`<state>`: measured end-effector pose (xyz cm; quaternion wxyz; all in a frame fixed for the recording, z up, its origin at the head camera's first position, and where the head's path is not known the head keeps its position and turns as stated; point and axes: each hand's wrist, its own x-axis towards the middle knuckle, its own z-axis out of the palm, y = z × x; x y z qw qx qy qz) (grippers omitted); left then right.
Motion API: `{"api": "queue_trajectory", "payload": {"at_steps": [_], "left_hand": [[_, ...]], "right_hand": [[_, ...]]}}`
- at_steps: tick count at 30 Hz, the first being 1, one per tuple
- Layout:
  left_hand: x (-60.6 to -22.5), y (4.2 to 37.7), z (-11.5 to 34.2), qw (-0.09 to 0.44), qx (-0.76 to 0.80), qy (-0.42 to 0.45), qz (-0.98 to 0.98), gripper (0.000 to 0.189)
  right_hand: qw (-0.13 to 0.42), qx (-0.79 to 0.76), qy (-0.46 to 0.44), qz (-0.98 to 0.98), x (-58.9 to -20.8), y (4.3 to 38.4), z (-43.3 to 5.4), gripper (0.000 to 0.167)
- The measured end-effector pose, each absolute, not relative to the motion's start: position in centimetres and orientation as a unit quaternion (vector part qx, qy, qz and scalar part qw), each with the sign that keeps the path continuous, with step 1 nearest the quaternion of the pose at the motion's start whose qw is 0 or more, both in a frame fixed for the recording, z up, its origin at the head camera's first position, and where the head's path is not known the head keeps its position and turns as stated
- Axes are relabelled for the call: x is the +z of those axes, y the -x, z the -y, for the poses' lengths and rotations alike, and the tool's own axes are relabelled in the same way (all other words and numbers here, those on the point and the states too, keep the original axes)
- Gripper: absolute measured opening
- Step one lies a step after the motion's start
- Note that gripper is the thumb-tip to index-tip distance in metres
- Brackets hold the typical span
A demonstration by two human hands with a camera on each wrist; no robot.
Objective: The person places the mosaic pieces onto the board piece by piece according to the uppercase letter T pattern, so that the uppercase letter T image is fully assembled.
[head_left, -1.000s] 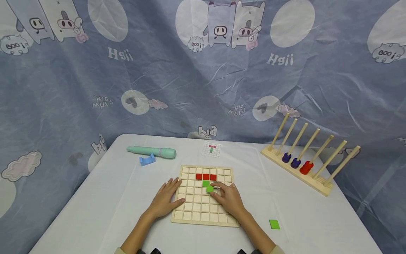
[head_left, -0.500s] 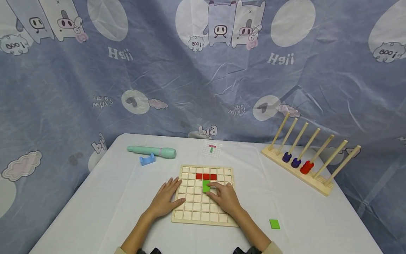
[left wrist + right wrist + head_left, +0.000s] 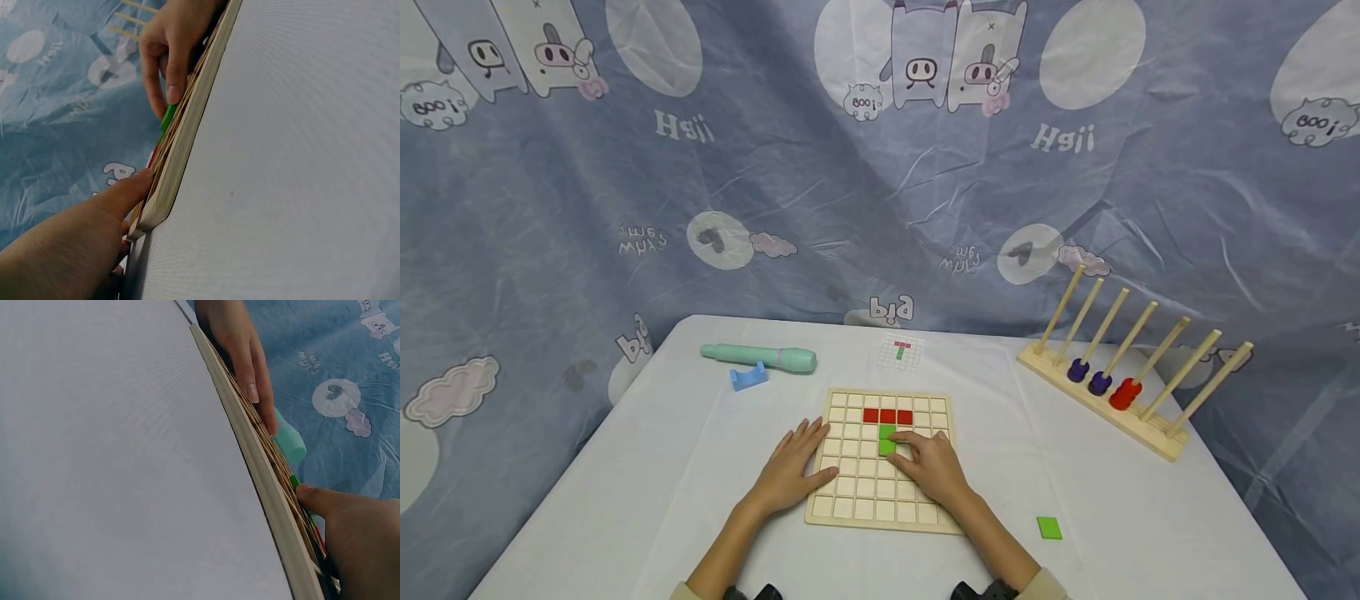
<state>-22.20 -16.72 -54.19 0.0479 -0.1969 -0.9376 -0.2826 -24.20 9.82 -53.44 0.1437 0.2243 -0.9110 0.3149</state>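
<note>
A wooden grid board point(image 3: 855, 510) lies on the table, with three red tiles point(image 3: 887, 416) in a row near its far side. Below the middle red one sits a green tile point(image 3: 887, 432). Nearer still is a second green tile point(image 3: 887, 448), which my right hand point(image 3: 934, 467) pinches between thumb and forefinger; in the left wrist view that tile point(image 3: 167, 116) looks slightly raised. My left hand point(image 3: 790, 468) rests along the board's left edge with its fingers extended, the thumb on the rim.
A loose green tile point(image 3: 1049, 528) lies right of the board. Behind the board is a pattern card point(image 3: 900, 353). A mint-green tube-shaped object point(image 3: 758, 358) and a blue stand point(image 3: 748, 377) lie back left. At right stands a wooden peg rack point(image 3: 1101, 406) with beads.
My right hand has moved slightly left with the green tile, which now lines up directly below the other green one. My left hand stays put.
</note>
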Motion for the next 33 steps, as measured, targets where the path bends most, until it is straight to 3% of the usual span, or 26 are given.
{"api": "queue_trajectory", "payload": {"at_steps": [24,33], "left_hand": [[-54.2,22.3,16.8,0.055,-0.284,0.203,0.935,0.076],[-54.3,22.1,16.8,0.052,-0.288,0.2,0.935,0.076]], "right_hand": [[0.157,0.318,-0.227,0.907,-53.3,24.1,-10.2,0.029],[0.158,0.34,-0.211,0.902,-52.9,22.6,-12.6,0.028]]}}
